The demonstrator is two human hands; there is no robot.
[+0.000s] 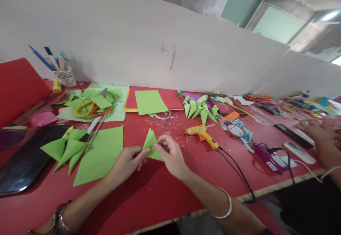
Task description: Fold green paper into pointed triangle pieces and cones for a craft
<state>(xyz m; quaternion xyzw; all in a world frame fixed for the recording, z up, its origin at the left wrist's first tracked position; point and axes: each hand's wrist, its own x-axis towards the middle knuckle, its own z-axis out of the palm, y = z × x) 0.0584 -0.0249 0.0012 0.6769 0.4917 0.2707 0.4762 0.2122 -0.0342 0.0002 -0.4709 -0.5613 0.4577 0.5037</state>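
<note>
A small piece of green paper, folded to a point at the top, is held over the red table. My left hand pinches its lower left edge between thumb and fingers. On the other side, my right hand grips its right edge with thumb and fingertips. To the left lie a large green sheet and several folded green paper cones. A green paper square rests on red sheets just beyond my hands.
A yellow glue gun lies to the right, its black cord running over the table edge. Behind it are finished-looking green cones. Scissors sit among green scraps. A purple power strip and a co-worker's hand are at far right.
</note>
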